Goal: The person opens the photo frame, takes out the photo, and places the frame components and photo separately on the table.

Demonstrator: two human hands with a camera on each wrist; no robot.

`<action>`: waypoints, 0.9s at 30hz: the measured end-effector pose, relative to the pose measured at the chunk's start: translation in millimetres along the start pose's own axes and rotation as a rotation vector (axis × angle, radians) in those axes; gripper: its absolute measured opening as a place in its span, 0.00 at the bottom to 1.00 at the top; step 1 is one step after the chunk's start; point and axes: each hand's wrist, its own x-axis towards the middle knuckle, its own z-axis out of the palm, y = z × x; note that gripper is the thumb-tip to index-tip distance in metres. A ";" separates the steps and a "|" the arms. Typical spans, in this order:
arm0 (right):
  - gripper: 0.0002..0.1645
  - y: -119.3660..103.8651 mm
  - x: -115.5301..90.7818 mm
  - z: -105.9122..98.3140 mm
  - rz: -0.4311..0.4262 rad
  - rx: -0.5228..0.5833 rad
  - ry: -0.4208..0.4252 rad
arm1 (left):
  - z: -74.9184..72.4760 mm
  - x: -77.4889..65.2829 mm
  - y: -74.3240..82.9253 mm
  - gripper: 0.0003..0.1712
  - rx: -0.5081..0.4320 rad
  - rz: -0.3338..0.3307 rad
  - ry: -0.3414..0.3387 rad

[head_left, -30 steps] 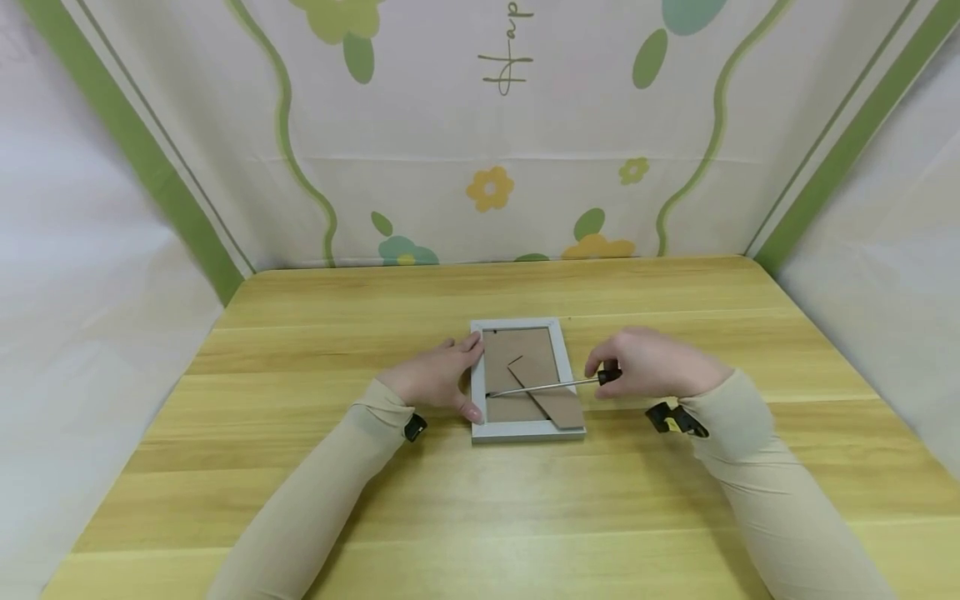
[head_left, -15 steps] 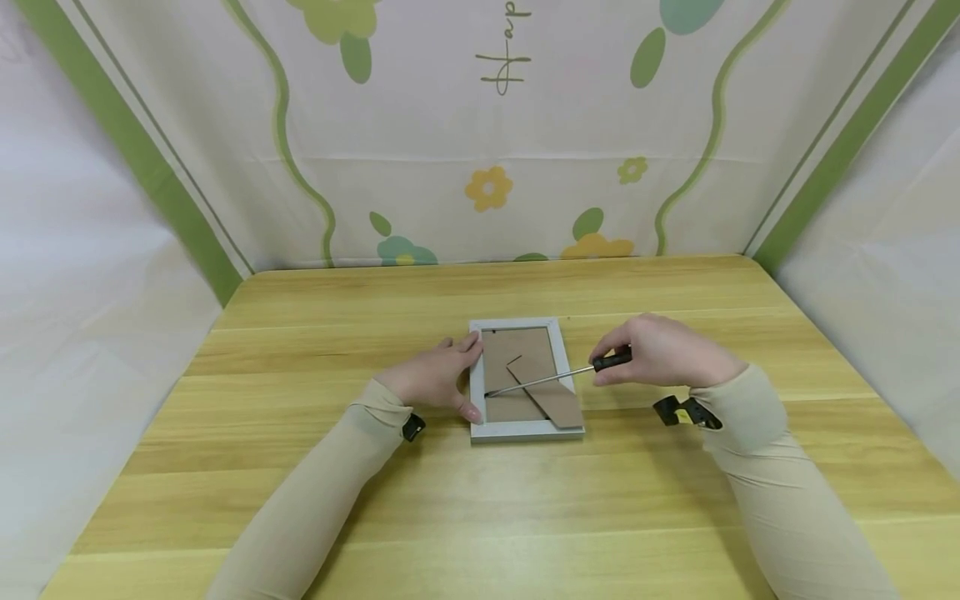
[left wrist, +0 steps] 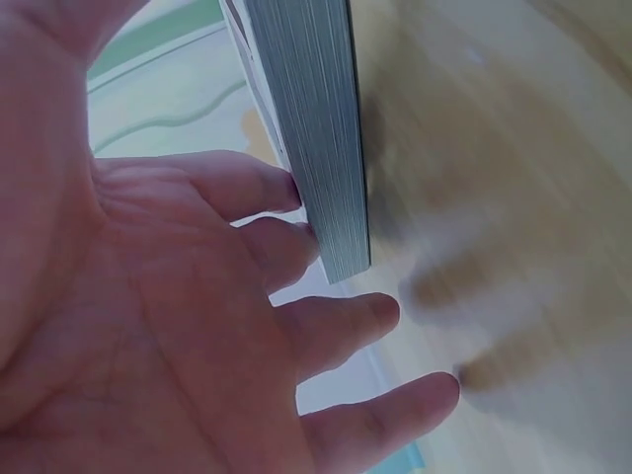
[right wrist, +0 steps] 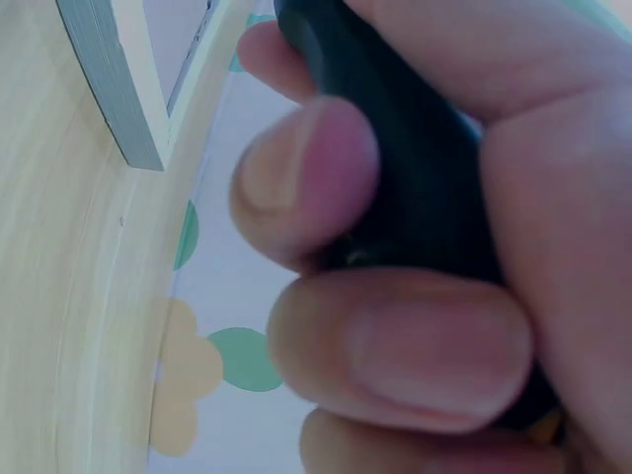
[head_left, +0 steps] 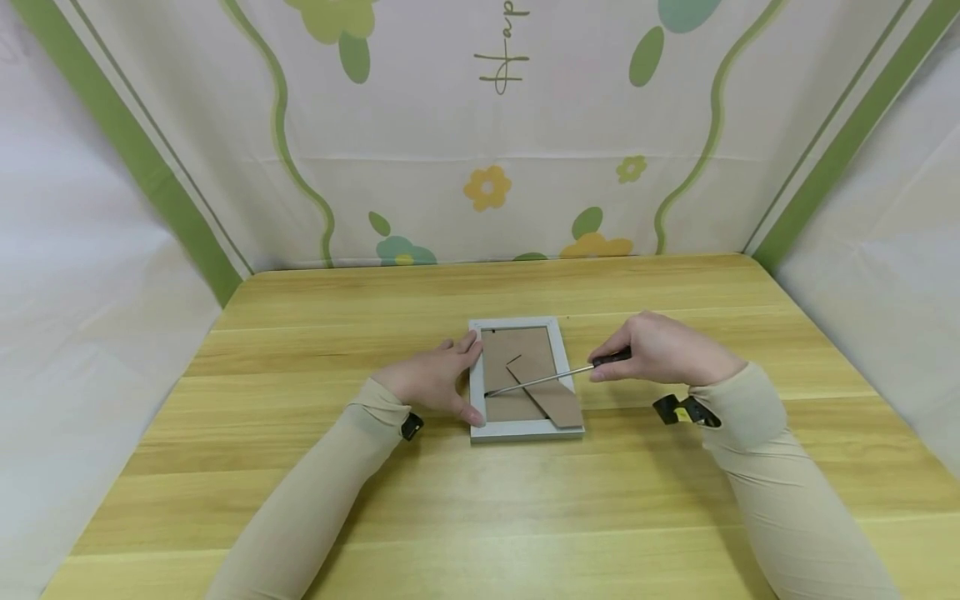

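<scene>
Face down on the table lies a picture frame (head_left: 517,428) with a grey-white border, a brown backing board (head_left: 517,342) and a brown stand flap (head_left: 558,404) along its right side. My left hand (head_left: 435,377) rests against the frame's left edge, fingers extended; in the left wrist view fingertips (left wrist: 272,188) touch the grey side. My right hand (head_left: 667,350) grips a screwdriver (head_left: 551,377) by its black handle (right wrist: 415,158). The shaft slants left across the flap, and its tip meets the inner left border of the frame. What exactly the tip touches is too small to tell.
The wooden table (head_left: 360,517) extends around the frame on all sides. Behind it hangs a white cloth (head_left: 420,125) with printed flowers, and pale sheets stand at left and right. A tiny dark speck lies beyond the frame's far right corner.
My right hand has shifted right and slightly up from one second ago, tilting the screwdriver's handle higher while its tip stays at the left border. The left hand and frame hold nearly still.
</scene>
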 end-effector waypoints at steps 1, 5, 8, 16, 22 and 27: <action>0.18 -0.4 0.0 0.1 -0.004 -0.013 0.005 | 0.2 0.0 0.1 0.69 -0.004 0.001 0.001; 0.16 -3.2 -0.3 0.1 -0.014 -0.075 0.030 | 1.2 0.4 0.3 0.69 -0.015 0.004 0.003; 0.17 -4.5 -1.0 -0.1 -0.021 -0.110 0.042 | 2.0 1.5 0.0 0.70 -0.020 0.002 0.001; 0.17 -14.8 -4.8 -1.0 -0.046 -0.172 0.068 | 4.2 3.5 0.2 0.70 -0.017 -0.008 0.005; 0.14 -24.9 -6.7 -2.7 -0.084 -0.241 0.093 | 4.1 2.4 0.9 0.70 -0.023 -0.005 0.009; 0.16 -27.2 -7.4 -3.4 -0.079 -0.275 0.105 | 3.2 1.3 2.1 0.69 -0.025 0.000 0.011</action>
